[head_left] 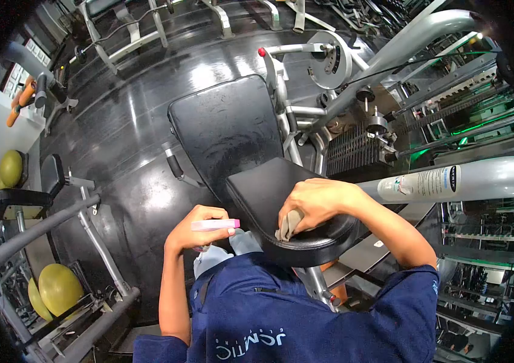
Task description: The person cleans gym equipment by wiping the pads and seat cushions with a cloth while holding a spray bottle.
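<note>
My right hand point(311, 206) is closed around a crumpled greyish-beige cloth point(290, 225), pressing it to the front edge of the black padded seat point(263, 181) of a weight machine. Behind the seat the wide black backrest point(227, 118) leans away, with faint smears on its surface. To the left of the seat, my left hand point(193, 233) grips a spray bottle, whose white head with a pink nozzle point(236, 223) points right. The bottle's body is mostly hidden below the hand.
A thick silver machine frame tube point(481, 179) runs out to the right, near my right forearm. Behind it stands a dark weight stack point(357, 148). On the left are another machine's grey frame point(94, 224) and yellow-green exercise balls point(60, 289). Dark flooring point(142, 187) surrounds the seat.
</note>
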Demonstrator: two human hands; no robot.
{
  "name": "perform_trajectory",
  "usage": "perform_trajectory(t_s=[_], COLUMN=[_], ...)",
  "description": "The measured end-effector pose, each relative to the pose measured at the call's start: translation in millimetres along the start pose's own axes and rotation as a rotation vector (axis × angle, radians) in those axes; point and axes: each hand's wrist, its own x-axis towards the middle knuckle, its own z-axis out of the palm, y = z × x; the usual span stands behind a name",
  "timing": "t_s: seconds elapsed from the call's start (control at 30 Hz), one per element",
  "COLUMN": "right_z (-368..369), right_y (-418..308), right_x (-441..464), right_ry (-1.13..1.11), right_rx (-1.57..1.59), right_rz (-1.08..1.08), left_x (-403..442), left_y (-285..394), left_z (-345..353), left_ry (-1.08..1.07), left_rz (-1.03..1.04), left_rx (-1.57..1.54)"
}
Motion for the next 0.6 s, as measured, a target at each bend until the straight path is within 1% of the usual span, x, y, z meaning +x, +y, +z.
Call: perform_trajectory(t_s=[0.03,0.1,0.13,0.17,0.23,0.27,0.33,0.37,0.43,0.5,0.6], right_z=[5.3,22.9,26.4,29.2,35.1,40.5,51.3,56.0,64.1,68.5,67.7], right_y=[-0.3,4.3,-1.9,-11.1,-30.8,-38.5,-50.7,-55.0,-63.3,-71.1,-91.4], right_x=[6.0,26.2,35.3,45.6,67.3,78.3,93.6,93.3,88.4,75.0,54.8], right_ry=[-0.001,0.199,0.229,0.227,0.233,0.232,0.186,0.186,0.242,0.266,0.162], right_rx=[0.002,-0.021,-0.017,-0.018,-0.252,-0.249,-0.593,-0.591,-0.712,-0.728,-0.643], right_rz=[0.005,-0.078,-0.068,-0.065,0.009,0.011,0.114,0.116,0.057,0.062,0.139], left_x=[-1.8,-6.7,-10.4,-14.3,-20.4,-23.2,-26.9,-29.6,-36.2,-41.5,-51.2], left_y=[-0.6,1.0,3.9,4.8,1.4,-0.9,-5.9,-7.6,-8.1,-7.8,-11.4], left_z=[-1.0,-2.4,-2.6,-3.4,-6.3,-7.2,-9.1,-9.9,-11.8,-12.1,-10.7], left_ry=[0.011,0.021,0.016,0.009,-0.001,-0.013,-0.024,-0.030,-0.034,-0.032,0.001], left_rz=[0.030,0.065,0.049,0.031,0.043,0.053,0.066,0.081,0.073,0.071,0.089], left_rx=[0.022,0.041,0.037,0.034,0.039,0.046,0.035,0.025,0.029,0.031,0.003])
